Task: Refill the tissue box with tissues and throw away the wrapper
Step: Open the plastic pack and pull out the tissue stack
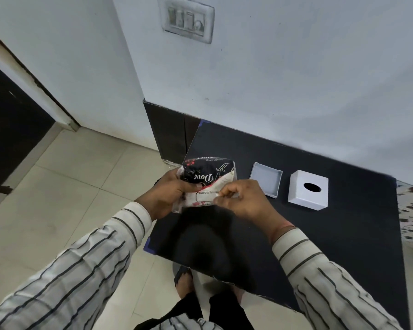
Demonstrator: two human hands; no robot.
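Note:
I hold a wrapped tissue pack (206, 179), black, white and red with print on it, above the left end of a black table (343, 234). My left hand (169, 194) grips its left side. My right hand (243, 201) pinches the clear wrapper at the pack's right edge. On the table to the right lie the white tissue box cover (308, 192), with an oval hole on top, and beside it the open white box base (266, 178), which looks empty.
The black table stands against a white wall with a switch plate (188, 20). Beige floor tiles (69, 186) lie to the left. A dark doorway (10, 139) is at far left. My feet (184, 279) show below the table's front edge.

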